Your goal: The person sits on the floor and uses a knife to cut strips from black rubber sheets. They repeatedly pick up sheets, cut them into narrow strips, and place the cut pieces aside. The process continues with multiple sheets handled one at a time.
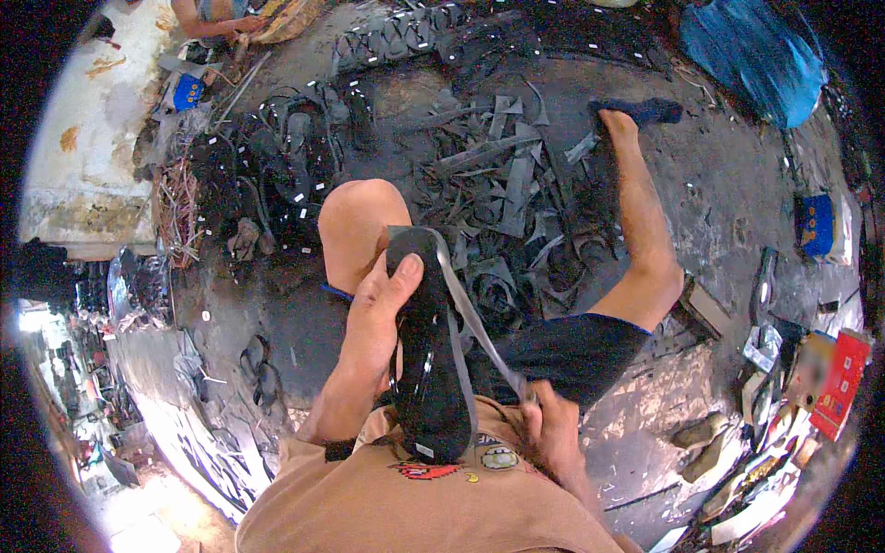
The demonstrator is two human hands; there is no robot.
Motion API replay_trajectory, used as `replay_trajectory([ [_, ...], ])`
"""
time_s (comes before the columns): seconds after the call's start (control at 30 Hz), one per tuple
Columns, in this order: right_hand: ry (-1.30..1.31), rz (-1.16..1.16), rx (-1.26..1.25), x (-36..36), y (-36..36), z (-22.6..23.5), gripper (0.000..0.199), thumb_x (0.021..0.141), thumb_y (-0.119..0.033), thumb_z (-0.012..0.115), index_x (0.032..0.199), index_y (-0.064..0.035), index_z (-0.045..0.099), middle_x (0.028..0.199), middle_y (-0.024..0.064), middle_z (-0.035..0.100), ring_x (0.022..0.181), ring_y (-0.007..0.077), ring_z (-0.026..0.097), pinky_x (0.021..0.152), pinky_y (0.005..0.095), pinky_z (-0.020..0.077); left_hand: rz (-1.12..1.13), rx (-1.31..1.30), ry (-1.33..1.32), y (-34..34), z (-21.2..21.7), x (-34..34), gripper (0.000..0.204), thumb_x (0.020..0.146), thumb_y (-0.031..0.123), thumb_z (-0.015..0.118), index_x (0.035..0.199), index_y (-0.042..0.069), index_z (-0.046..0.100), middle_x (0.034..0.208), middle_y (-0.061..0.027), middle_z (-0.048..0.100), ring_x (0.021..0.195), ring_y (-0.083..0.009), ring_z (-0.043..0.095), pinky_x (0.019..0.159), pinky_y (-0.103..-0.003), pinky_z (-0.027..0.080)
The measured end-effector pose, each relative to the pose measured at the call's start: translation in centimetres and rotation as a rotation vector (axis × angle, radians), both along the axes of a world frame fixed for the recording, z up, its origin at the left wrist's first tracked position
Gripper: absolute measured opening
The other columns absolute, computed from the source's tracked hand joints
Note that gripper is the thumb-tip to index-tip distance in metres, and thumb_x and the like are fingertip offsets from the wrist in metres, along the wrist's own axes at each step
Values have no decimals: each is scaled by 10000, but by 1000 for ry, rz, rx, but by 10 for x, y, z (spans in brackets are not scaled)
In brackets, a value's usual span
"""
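My left hand (380, 300) grips a black sandal (426, 378) near its upper end, thumb pressed on top of the sole. The sandal stands lengthwise in front of my shirt, a glossy black strap along its middle and a small white tag at its lower end. A thin grey strip (481, 336) curves from the sandal's upper end down to my right hand (551, 419). The fingers of that hand are closed around the strip's lower end, and the strip stands apart from the sole's right edge. Whether a tool is also in that hand cannot be seen.
Black and grey offcuts (507, 175) are heaped on the floor between my legs. Black sandals (286, 157) lie to the left of them. A blue plastic bag (756, 60) is at the far right. Another person's arm (217, 26) shows at the far left. A red box (841, 382) lies right.
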State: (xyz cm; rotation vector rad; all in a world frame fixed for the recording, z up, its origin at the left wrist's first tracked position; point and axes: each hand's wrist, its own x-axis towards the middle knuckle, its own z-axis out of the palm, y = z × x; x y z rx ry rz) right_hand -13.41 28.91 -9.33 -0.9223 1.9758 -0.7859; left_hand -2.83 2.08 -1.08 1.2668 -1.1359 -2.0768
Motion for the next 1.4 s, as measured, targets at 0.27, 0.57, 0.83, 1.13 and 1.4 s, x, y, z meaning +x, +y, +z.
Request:
replay_trajectory([
  [0.27, 43, 182, -21, -73, -125, 31, 363, 1059, -423, 537, 1257, -130, 619, 827, 228, 707, 810, 455, 699, 712, 561, 528, -43, -82, -50, -1, 4, -6, 540, 1016, 297, 696, 1442, 37, 490, 1214, -36, 656, 1089, -129, 634, 966, -292, 509],
  [0.57, -32, 529, -257, -144, -211, 66, 467, 1088, -376, 495, 1449, -86, 553, 647, 214, 588, 642, 413, 633, 622, 513, 454, -187, -8, -48, -17, 3, -21, 531, 1031, 280, 670, 1444, 31, 448, 1213, -53, 638, 1097, -133, 628, 944, -293, 526],
  [0.83, -376, -194, -409, -140, -232, -30, 485, 1118, -421, 427, 1453, -89, 540, 856, 71, 588, 691, 195, 557, 637, 332, 456, -236, -1177, -476, -58, 7, -34, 460, 1011, 236, 630, 1385, 1, 504, 1331, -122, 578, 1228, -245, 579, 1036, -380, 495],
  [1.13, -122, -677, -466, -135, -85, -22, 346, 1090, -318, 465, 1161, -30, 644, 842, 83, 654, 665, 233, 576, 630, 395, 478, 189, 188, 467, -31, -11, -84, 206, 982, 136, 715, 1180, 80, 717, 1117, -44, 771, 997, -223, 745, 904, -335, 626],
  [1.4, -28, -234, -253, -32, -29, 3, 288, 1055, -309, 520, 1148, -64, 638, 786, 181, 623, 682, 373, 625, 619, 455, 487, 317, 282, 517, 6, 2, -95, 202, 958, 205, 775, 1132, 132, 703, 1084, -12, 758, 960, -166, 737, 800, -311, 652],
])
